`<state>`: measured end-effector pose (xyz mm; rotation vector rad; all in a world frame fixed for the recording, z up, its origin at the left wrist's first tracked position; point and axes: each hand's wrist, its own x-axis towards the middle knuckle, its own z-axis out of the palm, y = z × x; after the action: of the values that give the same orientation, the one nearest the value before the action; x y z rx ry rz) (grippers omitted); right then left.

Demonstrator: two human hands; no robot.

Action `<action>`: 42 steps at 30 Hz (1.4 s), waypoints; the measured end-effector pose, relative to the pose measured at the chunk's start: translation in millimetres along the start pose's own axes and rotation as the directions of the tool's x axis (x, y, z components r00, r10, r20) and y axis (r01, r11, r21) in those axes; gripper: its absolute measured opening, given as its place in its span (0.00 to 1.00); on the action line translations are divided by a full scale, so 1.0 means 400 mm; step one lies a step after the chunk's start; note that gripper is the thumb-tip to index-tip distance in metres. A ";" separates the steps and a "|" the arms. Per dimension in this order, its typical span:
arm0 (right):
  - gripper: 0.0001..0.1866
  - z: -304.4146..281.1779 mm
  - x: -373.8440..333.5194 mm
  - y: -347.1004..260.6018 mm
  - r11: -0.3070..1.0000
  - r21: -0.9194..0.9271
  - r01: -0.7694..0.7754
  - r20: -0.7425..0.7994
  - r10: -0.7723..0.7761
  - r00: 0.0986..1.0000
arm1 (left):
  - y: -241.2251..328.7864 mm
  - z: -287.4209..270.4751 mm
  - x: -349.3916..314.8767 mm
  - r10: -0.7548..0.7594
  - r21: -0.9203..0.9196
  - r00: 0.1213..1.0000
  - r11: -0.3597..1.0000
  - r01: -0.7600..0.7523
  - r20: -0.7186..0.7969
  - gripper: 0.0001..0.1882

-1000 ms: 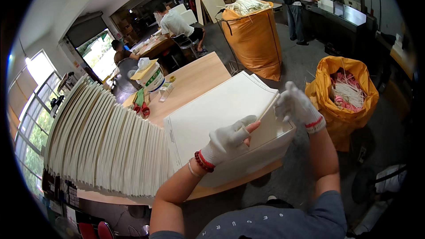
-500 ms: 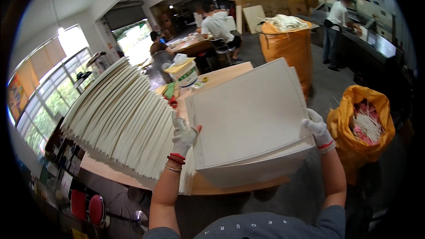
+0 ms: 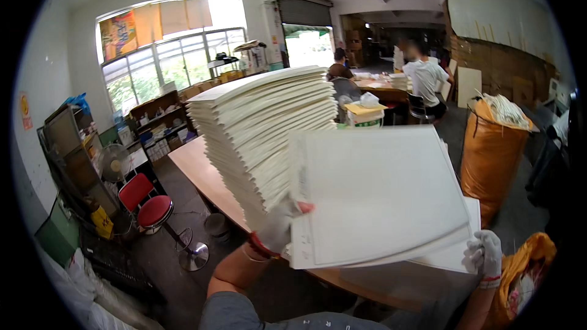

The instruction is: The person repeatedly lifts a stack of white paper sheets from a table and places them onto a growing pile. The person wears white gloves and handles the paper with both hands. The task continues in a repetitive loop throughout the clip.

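A batch of large white paper sheets (image 3: 379, 195) is in front of me, thin printed lines along its left margin. My left hand (image 3: 278, 226), in a white glove with a bare thumb tip, grips the batch by its left edge, thumb on top and fingers hidden beneath. At the lower right corner is my gloved right hand (image 3: 484, 252), its fingers curled on the edge of a lower sheet that sticks out past the upper ones. Just left of the batch rises a tall stack of white paper (image 3: 263, 122) with wavy, layered edges.
A wooden table (image 3: 202, 162) carries the stack. Behind it stands a white tub (image 3: 365, 113). Orange sacks (image 3: 492, 159) stand on the right, one near my right arm. A red stool (image 3: 155, 211) is on the left. Two people sit at a far table (image 3: 382, 82).
My view has swung left, bringing the windows and stool further in. My right hand has moved from the right edge down to the lower right corner; the left still grips the left edge.
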<state>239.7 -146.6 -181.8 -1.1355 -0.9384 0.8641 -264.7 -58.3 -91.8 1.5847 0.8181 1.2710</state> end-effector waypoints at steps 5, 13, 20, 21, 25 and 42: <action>0.18 -0.021 0.015 0.035 0.997 0.076 -0.009 -0.023 0.010 1.000 | 0.186 -0.218 0.042 0.202 -0.230 0.964 0.943 -0.239 -0.174 0.15; 0.18 -0.002 -0.015 0.009 1.000 -0.016 0.000 -0.067 -0.001 0.998 | 0.507 -0.397 0.268 0.325 -0.355 0.839 0.795 -0.492 -0.436 0.17; 0.16 0.022 -0.006 0.005 0.994 -0.101 0.045 -0.081 -0.054 0.995 | 0.442 -0.739 0.461 0.229 0.211 0.781 0.969 -0.127 -0.582 0.12; 0.16 0.018 -0.003 0.008 0.995 -0.086 0.048 -0.083 -0.055 0.995 | 0.436 -0.800 0.490 0.212 0.236 0.794 0.968 -0.089 -0.570 0.11; 0.15 0.015 -0.020 0.005 0.999 -0.023 0.036 -0.146 -0.039 0.989 | 0.434 -0.699 0.494 -0.006 -0.090 0.773 0.994 -0.066 -0.634 0.07; 0.19 0.141 -0.081 -0.023 -0.259 -0.831 0.493 0.389 -0.904 0.180 | 0.368 -0.543 -0.163 0.279 0.796 0.958 0.593 -0.119 -0.065 0.30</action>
<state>176.5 -158.8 -169.5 -1.1142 -1.5042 -1.2250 -497.7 -116.4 32.4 2.3359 1.5038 1.2993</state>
